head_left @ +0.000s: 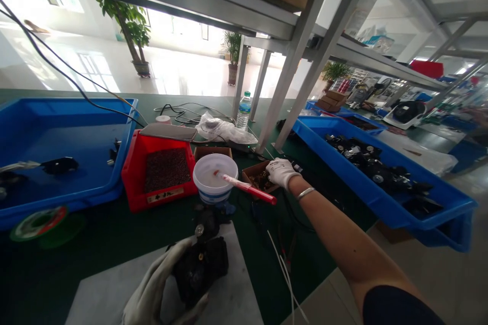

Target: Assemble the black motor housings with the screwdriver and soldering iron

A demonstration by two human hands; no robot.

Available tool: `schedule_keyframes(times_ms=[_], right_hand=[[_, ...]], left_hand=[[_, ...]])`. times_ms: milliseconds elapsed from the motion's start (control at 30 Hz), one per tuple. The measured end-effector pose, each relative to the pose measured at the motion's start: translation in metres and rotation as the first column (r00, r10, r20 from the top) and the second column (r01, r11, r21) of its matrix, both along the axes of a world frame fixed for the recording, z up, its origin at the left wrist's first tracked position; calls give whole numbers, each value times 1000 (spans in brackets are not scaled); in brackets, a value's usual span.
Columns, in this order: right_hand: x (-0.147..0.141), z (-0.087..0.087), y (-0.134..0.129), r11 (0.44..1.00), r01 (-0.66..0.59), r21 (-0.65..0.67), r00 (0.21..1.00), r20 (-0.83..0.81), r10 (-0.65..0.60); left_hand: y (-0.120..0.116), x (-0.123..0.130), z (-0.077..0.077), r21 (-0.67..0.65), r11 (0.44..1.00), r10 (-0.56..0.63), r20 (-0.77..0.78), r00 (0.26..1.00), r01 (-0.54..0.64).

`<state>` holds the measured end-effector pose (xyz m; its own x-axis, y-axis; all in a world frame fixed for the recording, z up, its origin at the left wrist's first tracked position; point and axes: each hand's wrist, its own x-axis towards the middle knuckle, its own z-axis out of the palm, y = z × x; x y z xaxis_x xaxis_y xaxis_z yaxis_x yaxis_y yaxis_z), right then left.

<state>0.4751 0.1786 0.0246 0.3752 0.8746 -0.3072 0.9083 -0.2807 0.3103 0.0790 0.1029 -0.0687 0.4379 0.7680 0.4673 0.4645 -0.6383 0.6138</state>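
Observation:
My left hand (160, 284), in a pale glove, is wrapped round a black housing (202, 269) above a grey board. A small brass-coloured fitting shows on top of the housing. Another black part with a round silver piece (206, 223) is just beyond it. My right hand (282, 171), gloved and with a bracelet at the wrist, is at a small cardboard box (249, 171) of small brass-coloured pieces. Its fingers are curled down at the box, and their tips are hidden. Left of that box, a red-handled brush (251, 190) lies across a white tub (215, 157).
A red bin (131, 183) holds small dark brown pieces. Blue trays with black parts stand at left (95, 188) and right (381, 198). A green-rimmed spool (40, 223), white strips (284, 269), a water bottle (244, 111) and metal shelf posts (284, 71) are around.

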Motion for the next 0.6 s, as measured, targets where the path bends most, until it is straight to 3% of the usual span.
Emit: schedule_keyframes(times_ms=[100, 200, 333, 400, 500, 533, 600], right_hand=[[-1, 5, -3, 995, 29, 100, 999, -24, -26], [-3, 12, -24, 954, 65, 294, 997, -54, -52], [-21, 10, -80, 785, 100, 612, 990, -137, -19], [-46, -4, -113, 696, 115, 709, 975, -216, 59], [-102, -33, -150, 642, 113, 758, 915, -332, 231], [-123, -41, -158, 627, 99, 773, 867, -376, 327], [-158, -50, -164, 543, 156, 825, 646, -501, 576]], left_hand=[[2, 0, 11, 48, 997, -58, -23, 998, 59], [0, 4, 22, 113, 989, -99, 17, 995, 97], [-4, 9, 29, 80, 992, -106, 42, 993, 102], [-5, 10, 30, 54, 992, -116, 47, 992, 113], [-7, 10, 29, 54, 990, -129, 37, 991, 127], [-7, 11, 29, 66, 989, -134, 42, 990, 131], [-8, 12, 27, 101, 984, -155, 66, 986, 148]])
